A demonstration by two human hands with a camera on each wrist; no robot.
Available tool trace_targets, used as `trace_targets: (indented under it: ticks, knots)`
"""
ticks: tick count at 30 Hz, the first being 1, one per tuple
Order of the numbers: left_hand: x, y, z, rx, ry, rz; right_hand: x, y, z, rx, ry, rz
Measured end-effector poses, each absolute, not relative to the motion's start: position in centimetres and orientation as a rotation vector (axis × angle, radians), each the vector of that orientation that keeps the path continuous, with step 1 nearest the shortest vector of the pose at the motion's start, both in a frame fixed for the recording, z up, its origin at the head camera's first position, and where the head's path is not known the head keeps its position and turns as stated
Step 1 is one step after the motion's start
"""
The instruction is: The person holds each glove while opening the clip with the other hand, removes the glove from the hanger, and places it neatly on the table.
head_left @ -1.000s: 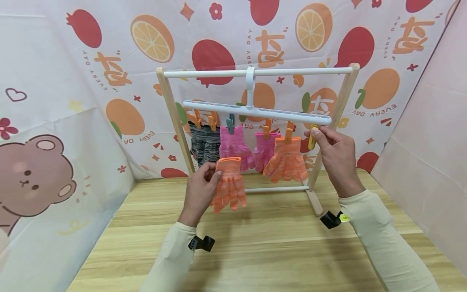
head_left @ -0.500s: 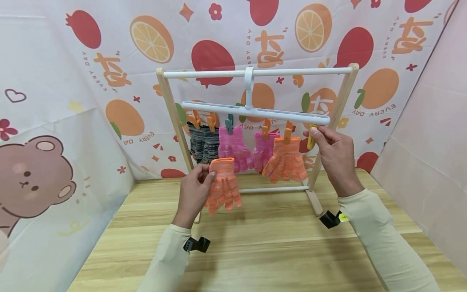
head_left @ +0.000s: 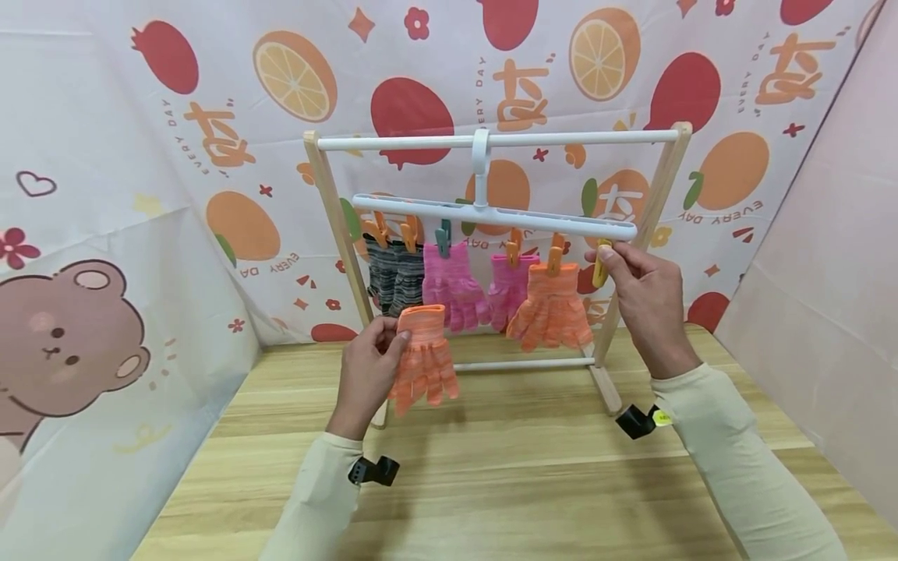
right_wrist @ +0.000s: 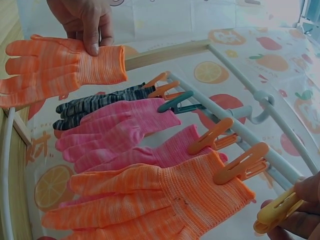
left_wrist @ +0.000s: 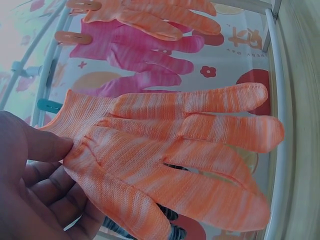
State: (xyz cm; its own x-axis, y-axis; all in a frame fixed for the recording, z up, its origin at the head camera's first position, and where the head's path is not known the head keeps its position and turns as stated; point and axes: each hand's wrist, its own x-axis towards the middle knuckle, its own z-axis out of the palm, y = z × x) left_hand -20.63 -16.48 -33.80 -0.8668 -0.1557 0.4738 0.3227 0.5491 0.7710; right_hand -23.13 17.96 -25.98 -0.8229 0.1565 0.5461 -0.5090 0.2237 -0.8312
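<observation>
My left hand [head_left: 365, 374] pinches an orange knit glove [head_left: 426, 362] at the side of its cuff, thumb on top. The glove hangs fingers down, in front of the hanging row and apart from it. With thumb and fingers, my right hand [head_left: 648, 304] pinches a yellow clothespin [right_wrist: 279, 212] at the right end of the white hanger [head_left: 540, 220]. Just left of it, another orange glove [head_left: 550, 312] hangs from an orange clothespin [head_left: 554, 257]. Two pink gloves [head_left: 452, 284] and dark striped gloves [head_left: 393, 273] hang farther left on clips.
The hanger hooks over the top rail of a wood and white rack [head_left: 393, 142] standing on a wood-grain table [head_left: 505, 483]. A lower rail [head_left: 526, 364] crosses behind the held glove. Fruit-printed cloth [head_left: 449, 47] covers the back wall.
My left hand has drawn the held orange glove leftward and slightly down, uncovering more of the lower rail. My right hand stays at the yellow clothespin.
</observation>
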Motion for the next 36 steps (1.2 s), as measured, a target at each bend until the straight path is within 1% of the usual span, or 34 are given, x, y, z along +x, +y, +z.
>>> trace_targets:
  ticks: [12, 36]
  knots:
    - [-20.7, -17.2, -33.8, -0.073, -2.287, -1.271, -23.1, 18.0, -25.8, 0.327, -1.977, 1.629]
    - [-20.5, -18.3, -34.1, -0.058, -2.295, -1.244, -23.3, 18.1, -25.8, 0.316, -2.012, 1.583]
